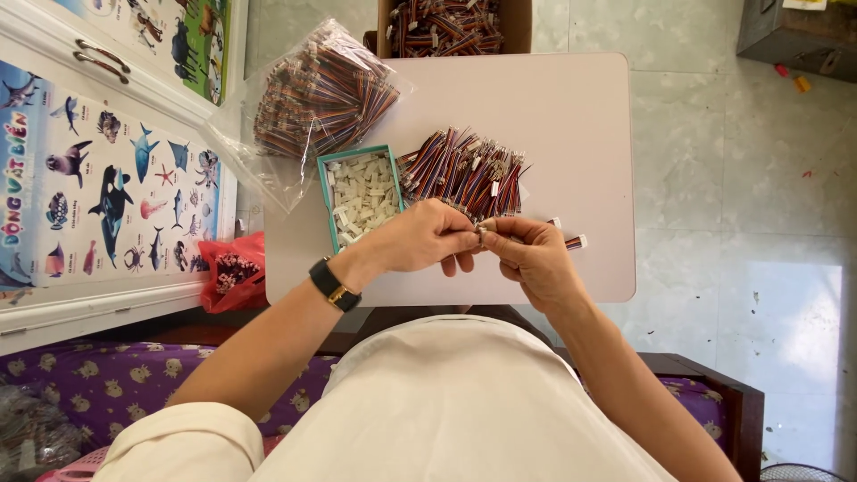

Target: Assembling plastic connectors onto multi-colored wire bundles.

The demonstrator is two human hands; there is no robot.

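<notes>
My left hand (420,241) and my right hand (531,259) meet over the near edge of a small pale pink table (580,134), fingertips pinched together on a small multicoloured wire lead (574,242) with a white connector end sticking out to the right. A black watch is on my left wrist. Just beyond my hands lies a pile of striped wire leads (469,170). To its left a teal box (323,192) holds several white plastic connector housings (361,196).
A clear plastic bag of more wire leads (317,94) lies at the table's back left. A cardboard box of leads (446,25) stands behind the table. A red bag (234,268) sits left of the table, by a cabinet with animal posters (89,187).
</notes>
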